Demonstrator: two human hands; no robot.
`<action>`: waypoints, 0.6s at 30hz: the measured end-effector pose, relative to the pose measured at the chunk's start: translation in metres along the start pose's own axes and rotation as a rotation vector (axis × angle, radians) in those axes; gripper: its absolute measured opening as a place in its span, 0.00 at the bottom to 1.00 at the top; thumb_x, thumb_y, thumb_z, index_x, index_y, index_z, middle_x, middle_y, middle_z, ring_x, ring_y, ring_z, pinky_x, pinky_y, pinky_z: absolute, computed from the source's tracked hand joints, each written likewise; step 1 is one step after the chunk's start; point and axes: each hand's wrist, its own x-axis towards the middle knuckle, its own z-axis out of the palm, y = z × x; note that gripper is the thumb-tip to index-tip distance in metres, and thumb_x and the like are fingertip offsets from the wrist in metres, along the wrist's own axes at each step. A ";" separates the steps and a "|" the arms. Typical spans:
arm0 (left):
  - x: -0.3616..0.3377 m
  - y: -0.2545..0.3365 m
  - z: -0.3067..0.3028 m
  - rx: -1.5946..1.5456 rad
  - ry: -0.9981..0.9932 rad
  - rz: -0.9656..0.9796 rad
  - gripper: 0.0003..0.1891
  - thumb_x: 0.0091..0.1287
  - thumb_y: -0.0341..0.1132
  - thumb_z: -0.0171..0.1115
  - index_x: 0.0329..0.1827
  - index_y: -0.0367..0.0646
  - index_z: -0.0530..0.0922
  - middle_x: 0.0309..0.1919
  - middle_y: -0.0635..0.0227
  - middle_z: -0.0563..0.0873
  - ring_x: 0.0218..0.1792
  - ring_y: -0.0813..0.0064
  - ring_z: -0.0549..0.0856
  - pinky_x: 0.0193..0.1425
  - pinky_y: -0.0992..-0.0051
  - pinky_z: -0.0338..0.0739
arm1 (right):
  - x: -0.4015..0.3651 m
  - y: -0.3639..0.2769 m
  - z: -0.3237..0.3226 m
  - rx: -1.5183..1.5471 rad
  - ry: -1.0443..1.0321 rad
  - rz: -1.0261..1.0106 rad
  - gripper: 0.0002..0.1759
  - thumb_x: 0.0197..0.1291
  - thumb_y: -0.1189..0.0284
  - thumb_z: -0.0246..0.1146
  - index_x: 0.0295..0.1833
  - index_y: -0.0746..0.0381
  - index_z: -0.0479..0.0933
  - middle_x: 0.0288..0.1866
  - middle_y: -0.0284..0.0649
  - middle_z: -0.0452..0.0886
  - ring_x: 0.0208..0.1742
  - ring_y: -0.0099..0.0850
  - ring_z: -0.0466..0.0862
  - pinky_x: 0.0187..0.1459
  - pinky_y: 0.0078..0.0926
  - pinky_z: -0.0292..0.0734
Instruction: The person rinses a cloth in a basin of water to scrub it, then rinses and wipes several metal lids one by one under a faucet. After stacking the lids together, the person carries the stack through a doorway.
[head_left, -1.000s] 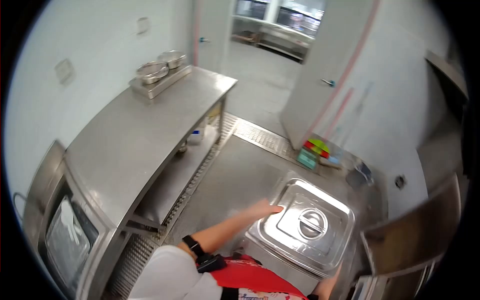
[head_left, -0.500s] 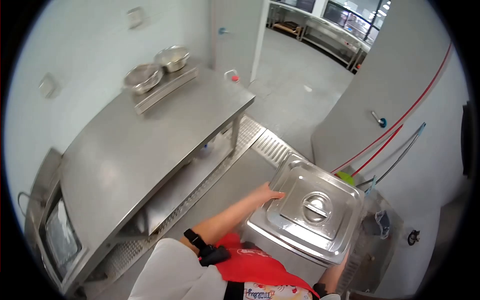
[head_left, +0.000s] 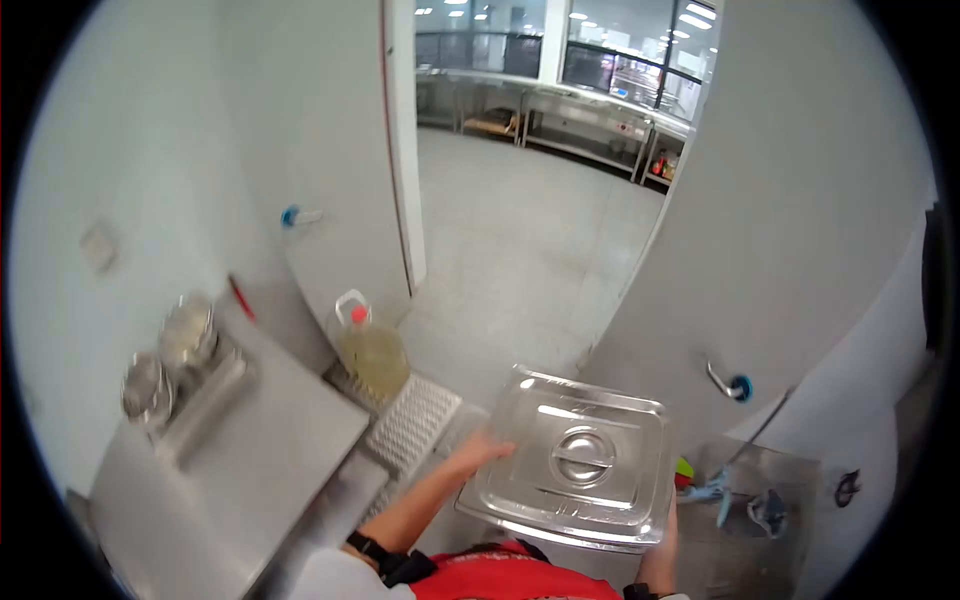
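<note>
A lidded stainless steel container is held level in front of my red apron. My left hand grips its left edge, with the thumb over the lid's rim. At the right edge near the front, my right hand supports the container; most of its fingers are hidden behind the side. The square lid has a round recessed handle in its middle and sits on top of the container.
A steel table with two metal bowls stands at the left. Beyond it, a large jug with a red cap is on the floor. Ahead, an open doorway lies between two grey doors. A mop and a basin are at the right.
The view has swung left-to-right toward the doorway, and the table has moved lower left in view. The jug now shows fully. Both hands still hold the container.
</note>
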 end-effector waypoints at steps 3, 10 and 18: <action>0.074 0.030 -0.044 -0.009 0.090 -0.012 0.14 0.55 0.37 0.61 0.40 0.38 0.76 0.30 0.73 0.78 0.30 0.81 0.75 0.34 0.80 0.68 | 0.102 -0.045 0.051 -0.001 -0.067 0.033 0.22 0.63 0.58 0.49 0.52 0.64 0.71 0.43 0.38 0.78 0.42 0.26 0.77 0.43 0.24 0.75; 0.232 0.143 -0.123 -0.167 0.412 -0.011 0.11 0.51 0.38 0.65 0.31 0.40 0.78 0.22 0.72 0.79 0.23 0.79 0.77 0.28 0.78 0.72 | 0.334 -0.107 0.192 -0.062 -0.221 0.075 0.21 0.63 0.58 0.49 0.51 0.64 0.71 0.42 0.38 0.78 0.41 0.26 0.78 0.42 0.24 0.75; 0.520 0.263 -0.221 -0.186 0.169 -0.107 0.19 0.51 0.34 0.67 0.41 0.29 0.75 0.32 0.59 0.82 0.30 0.70 0.82 0.34 0.73 0.77 | 0.539 -0.193 0.274 0.018 -0.024 -0.009 0.21 0.63 0.58 0.49 0.51 0.64 0.72 0.42 0.38 0.78 0.41 0.26 0.78 0.42 0.24 0.75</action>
